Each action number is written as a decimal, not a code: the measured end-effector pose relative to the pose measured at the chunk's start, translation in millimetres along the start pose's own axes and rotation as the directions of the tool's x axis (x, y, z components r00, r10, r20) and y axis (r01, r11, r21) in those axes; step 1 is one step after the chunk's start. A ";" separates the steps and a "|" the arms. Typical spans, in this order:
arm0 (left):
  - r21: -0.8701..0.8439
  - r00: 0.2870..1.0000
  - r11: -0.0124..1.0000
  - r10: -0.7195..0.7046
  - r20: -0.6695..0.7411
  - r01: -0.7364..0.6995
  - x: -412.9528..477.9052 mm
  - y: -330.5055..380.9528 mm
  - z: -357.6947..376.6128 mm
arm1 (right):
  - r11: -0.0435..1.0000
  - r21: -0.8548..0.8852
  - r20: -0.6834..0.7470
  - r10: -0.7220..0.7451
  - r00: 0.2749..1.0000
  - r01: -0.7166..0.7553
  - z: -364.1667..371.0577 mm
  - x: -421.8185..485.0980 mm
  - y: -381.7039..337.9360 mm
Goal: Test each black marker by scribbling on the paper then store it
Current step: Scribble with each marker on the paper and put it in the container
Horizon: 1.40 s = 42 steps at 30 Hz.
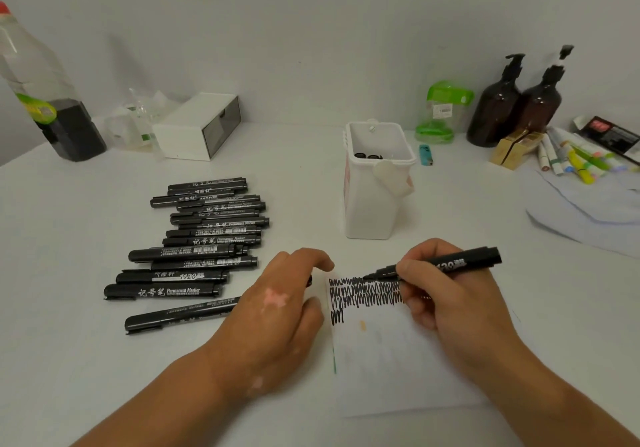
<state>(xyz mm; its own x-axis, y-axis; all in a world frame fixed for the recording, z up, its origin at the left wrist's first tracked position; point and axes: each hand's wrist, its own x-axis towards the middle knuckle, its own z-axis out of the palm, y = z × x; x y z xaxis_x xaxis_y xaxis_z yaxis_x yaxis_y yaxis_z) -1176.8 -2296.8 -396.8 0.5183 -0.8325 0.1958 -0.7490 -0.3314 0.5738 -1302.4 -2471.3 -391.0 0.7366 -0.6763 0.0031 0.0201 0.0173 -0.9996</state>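
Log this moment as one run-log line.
phase: scribble test | right hand: grips marker, tip on paper | left hand: holds cap | container: markers inside | pile: left of paper

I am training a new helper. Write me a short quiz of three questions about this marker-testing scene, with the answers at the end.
1. True or false: the right hand holds an uncapped marker with its tip on the paper.
2. Where does the pile of capped markers lie? A) to the left of the left hand B) on the paper C) in the right hand
3. Short answer: what shows inside the white container?

Key: 1 true; 2 A; 3 dark marker ends.
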 end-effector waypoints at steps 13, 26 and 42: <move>-0.555 0.979 0.823 -0.192 -0.074 0.120 5.6 -14.1 1.4 | 0.979 0.202 0.065 -0.011 0.998 -0.003 -11.9 4.9 -1.9; -0.693 0.992 0.714 -0.127 0.004 0.094 7.8 -14.0 1.2 | 0.980 0.190 0.133 -0.085 0.987 0.058 -13.6 1.4 -5.6; -0.850 0.996 0.525 -0.091 -0.018 0.033 7.4 -12.5 17.6 | 0.954 -0.185 0.245 -0.187 0.951 0.235 4.9 -15.6 -6.8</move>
<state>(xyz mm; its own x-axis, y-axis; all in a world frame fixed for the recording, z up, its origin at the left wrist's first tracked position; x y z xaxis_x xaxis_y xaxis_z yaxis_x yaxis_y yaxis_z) -1170.8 -2306.6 -416.5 0.5913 -0.7910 0.1568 -0.0252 0.1763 0.9840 -1310.8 -2457.2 -384.1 0.8627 -0.4661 0.1964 0.0676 -0.2785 -0.9580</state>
